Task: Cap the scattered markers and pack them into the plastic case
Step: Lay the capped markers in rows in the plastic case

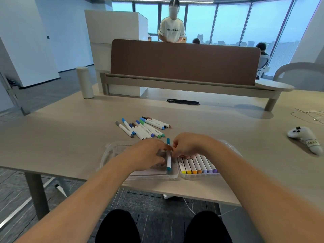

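A clear plastic case (172, 176) lies open at the table's near edge. Its right half holds a row of capped markers (198, 164) with yellow, orange and purple ends. A white marker with teal caps (168, 161) points away from me over the case's left half. My left hand (150, 153) and my right hand (188, 145) meet at its upper part, and both pinch it there. Beyond the case, a pile of several loose white markers (144, 128) with blue, green, grey and brown caps lies scattered on the table.
A white game controller (305, 137) lies at the right, with a thin white cable (308, 114) behind it. A white cylinder (85, 82) stands at the back left. A brown desk divider (184, 62) closes the far side, with a person standing behind it.
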`<act>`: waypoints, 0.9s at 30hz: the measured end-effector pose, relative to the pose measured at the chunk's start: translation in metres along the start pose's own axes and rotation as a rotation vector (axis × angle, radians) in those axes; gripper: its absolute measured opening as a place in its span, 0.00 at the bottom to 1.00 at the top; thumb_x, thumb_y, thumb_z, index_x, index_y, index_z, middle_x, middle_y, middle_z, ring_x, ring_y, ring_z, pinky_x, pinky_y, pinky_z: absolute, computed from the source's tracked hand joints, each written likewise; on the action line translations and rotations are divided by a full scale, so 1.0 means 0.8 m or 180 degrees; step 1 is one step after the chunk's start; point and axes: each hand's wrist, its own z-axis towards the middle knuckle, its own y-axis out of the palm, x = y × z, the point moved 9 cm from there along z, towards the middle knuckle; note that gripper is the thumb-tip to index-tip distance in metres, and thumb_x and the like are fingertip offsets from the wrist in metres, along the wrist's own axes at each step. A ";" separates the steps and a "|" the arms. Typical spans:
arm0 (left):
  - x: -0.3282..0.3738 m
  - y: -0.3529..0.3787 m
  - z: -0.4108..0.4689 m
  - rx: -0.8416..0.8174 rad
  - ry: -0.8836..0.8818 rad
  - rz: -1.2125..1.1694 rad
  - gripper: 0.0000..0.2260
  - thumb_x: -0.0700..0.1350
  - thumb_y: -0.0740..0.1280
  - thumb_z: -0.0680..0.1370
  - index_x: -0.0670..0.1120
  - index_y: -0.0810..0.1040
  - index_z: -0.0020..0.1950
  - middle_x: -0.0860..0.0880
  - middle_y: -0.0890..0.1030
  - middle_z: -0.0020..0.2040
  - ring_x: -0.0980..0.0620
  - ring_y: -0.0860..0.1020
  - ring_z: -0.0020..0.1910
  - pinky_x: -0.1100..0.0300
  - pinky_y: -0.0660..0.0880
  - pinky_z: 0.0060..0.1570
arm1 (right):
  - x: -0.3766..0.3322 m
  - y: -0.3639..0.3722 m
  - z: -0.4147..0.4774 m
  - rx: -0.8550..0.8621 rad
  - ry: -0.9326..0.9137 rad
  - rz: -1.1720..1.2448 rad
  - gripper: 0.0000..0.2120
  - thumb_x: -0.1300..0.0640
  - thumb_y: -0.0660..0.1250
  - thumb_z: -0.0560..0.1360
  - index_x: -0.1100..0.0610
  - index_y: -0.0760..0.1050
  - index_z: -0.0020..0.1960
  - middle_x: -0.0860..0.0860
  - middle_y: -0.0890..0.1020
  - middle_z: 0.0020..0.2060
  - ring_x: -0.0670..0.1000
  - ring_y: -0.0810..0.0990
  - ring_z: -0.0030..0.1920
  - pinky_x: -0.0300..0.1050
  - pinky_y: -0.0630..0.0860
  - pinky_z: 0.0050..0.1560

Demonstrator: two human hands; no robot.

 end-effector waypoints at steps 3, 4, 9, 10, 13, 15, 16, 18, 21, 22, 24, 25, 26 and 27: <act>0.004 -0.005 -0.001 0.0102 -0.0051 0.0104 0.18 0.50 0.68 0.78 0.58 0.75 0.68 0.53 0.79 0.60 0.52 0.77 0.55 0.53 0.77 0.57 | 0.002 0.000 0.000 0.0003 -0.0025 0.0064 0.08 0.55 0.68 0.77 0.60 0.79 0.52 0.54 0.78 0.40 0.49 0.76 0.37 0.41 0.77 0.41; 0.006 -0.006 -0.001 0.0125 -0.0063 0.0151 0.18 0.51 0.68 0.78 0.58 0.75 0.68 0.53 0.79 0.61 0.51 0.77 0.55 0.53 0.77 0.57 | 0.002 -0.001 -0.001 -0.0002 -0.0036 0.0103 0.08 0.56 0.68 0.77 0.60 0.79 0.52 0.54 0.78 0.40 0.49 0.75 0.37 0.40 0.76 0.40; 0.015 -0.006 0.000 0.0028 -0.0025 0.0372 0.19 0.54 0.68 0.78 0.58 0.74 0.70 0.54 0.78 0.64 0.51 0.76 0.60 0.54 0.75 0.60 | 0.006 0.000 -0.009 -0.0105 -0.0042 0.0398 0.06 0.58 0.66 0.78 0.61 0.79 0.50 0.52 0.76 0.35 0.48 0.73 0.32 0.39 0.72 0.35; 0.014 -0.005 0.000 0.0012 -0.0006 0.0399 0.19 0.54 0.68 0.78 0.58 0.74 0.70 0.54 0.77 0.65 0.52 0.75 0.61 0.54 0.74 0.61 | 0.007 0.000 -0.011 -0.0118 -0.0040 0.0457 0.06 0.59 0.66 0.78 0.61 0.79 0.50 0.52 0.76 0.34 0.48 0.72 0.32 0.39 0.72 0.34; 0.011 -0.005 0.001 0.0048 -0.0004 0.0318 0.18 0.55 0.67 0.78 0.55 0.76 0.68 0.54 0.77 0.64 0.52 0.75 0.61 0.53 0.74 0.62 | 0.008 0.000 -0.013 -0.0111 -0.0059 0.0559 0.07 0.57 0.67 0.78 0.61 0.79 0.50 0.51 0.75 0.33 0.48 0.72 0.32 0.39 0.71 0.33; 0.010 -0.002 0.003 0.0051 0.0022 0.0180 0.18 0.59 0.66 0.78 0.55 0.78 0.66 0.54 0.76 0.65 0.52 0.74 0.62 0.53 0.74 0.62 | 0.007 0.000 -0.012 -0.0080 -0.0075 0.0547 0.08 0.55 0.69 0.77 0.60 0.79 0.50 0.52 0.76 0.35 0.48 0.73 0.34 0.40 0.73 0.36; 0.011 0.000 0.003 0.0016 0.0036 0.0159 0.20 0.61 0.66 0.77 0.55 0.78 0.66 0.53 0.74 0.68 0.51 0.73 0.65 0.52 0.73 0.63 | 0.006 0.000 -0.011 -0.0063 -0.0078 0.0507 0.08 0.54 0.69 0.77 0.60 0.79 0.49 0.52 0.77 0.36 0.49 0.74 0.35 0.41 0.73 0.37; 0.012 0.006 0.005 -0.0054 0.0060 0.0193 0.23 0.63 0.66 0.76 0.54 0.77 0.67 0.53 0.68 0.74 0.50 0.68 0.70 0.51 0.69 0.67 | 0.004 0.000 -0.009 -0.0035 -0.0074 0.0390 0.09 0.53 0.70 0.77 0.58 0.78 0.48 0.53 0.78 0.37 0.49 0.75 0.37 0.42 0.74 0.40; 0.015 0.013 0.007 -0.0192 0.0109 0.0159 0.25 0.64 0.67 0.74 0.54 0.77 0.67 0.55 0.67 0.75 0.50 0.69 0.70 0.51 0.69 0.67 | 0.001 0.001 -0.009 -0.0028 -0.0073 0.0223 0.08 0.52 0.70 0.77 0.57 0.78 0.48 0.52 0.78 0.38 0.49 0.75 0.37 0.40 0.74 0.39; 0.014 0.013 0.007 -0.0219 0.0091 0.0111 0.26 0.64 0.68 0.74 0.54 0.76 0.68 0.55 0.67 0.75 0.50 0.69 0.70 0.50 0.69 0.68 | 0.000 0.001 -0.009 -0.0028 -0.0070 0.0153 0.08 0.52 0.70 0.77 0.57 0.78 0.48 0.52 0.78 0.38 0.49 0.75 0.37 0.40 0.74 0.39; 0.013 0.012 0.008 -0.0221 0.0045 0.0085 0.28 0.65 0.68 0.73 0.54 0.75 0.70 0.57 0.66 0.76 0.51 0.68 0.71 0.50 0.68 0.69 | -0.002 0.000 -0.008 -0.0004 -0.0059 0.0038 0.08 0.52 0.70 0.77 0.57 0.77 0.49 0.53 0.79 0.39 0.49 0.76 0.37 0.40 0.74 0.39; 0.012 0.012 0.009 -0.0218 0.0028 0.0100 0.29 0.65 0.68 0.73 0.54 0.74 0.71 0.57 0.66 0.76 0.51 0.68 0.71 0.49 0.68 0.69 | -0.003 -0.001 -0.008 0.0005 -0.0050 0.0009 0.08 0.52 0.70 0.77 0.57 0.77 0.48 0.53 0.79 0.39 0.49 0.76 0.37 0.40 0.75 0.39; 0.012 0.012 0.009 -0.0221 0.0018 0.0118 0.30 0.66 0.68 0.73 0.55 0.74 0.71 0.58 0.67 0.76 0.51 0.68 0.71 0.50 0.69 0.69 | -0.003 -0.001 -0.006 0.0000 -0.0040 -0.0015 0.08 0.53 0.70 0.77 0.57 0.77 0.48 0.53 0.79 0.39 0.49 0.76 0.36 0.40 0.75 0.39; 0.014 0.012 0.009 -0.0223 0.0019 0.0132 0.30 0.66 0.68 0.72 0.55 0.74 0.71 0.58 0.67 0.75 0.50 0.69 0.70 0.49 0.70 0.68 | -0.003 -0.001 -0.005 -0.0022 -0.0027 -0.0033 0.08 0.53 0.71 0.77 0.57 0.77 0.47 0.52 0.78 0.38 0.49 0.75 0.35 0.40 0.75 0.38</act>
